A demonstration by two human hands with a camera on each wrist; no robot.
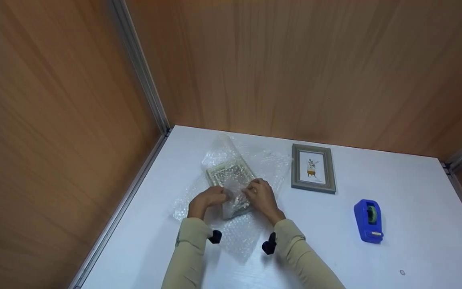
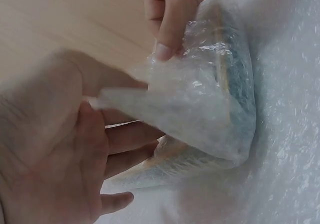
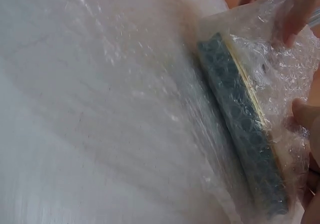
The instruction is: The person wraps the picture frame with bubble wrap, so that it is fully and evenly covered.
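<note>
A picture frame with a pale front and a dark side lies at an angle on a spread sheet of bubble wrap. Part of the wrap is folded over its near end. My left hand holds a raised flap of the wrap at the frame's left side, its fingers partly hidden by the film. On the opposite side, my right hand pinches the wrap between thumb and fingers, close above the frame. Through the film, the dark edge of the frame shows in the right wrist view.
To the right of the wrap lies a second, grey picture frame with a plant print. A blue tape dispenser stands farther right on the white table. Wooden panels enclose the back and left.
</note>
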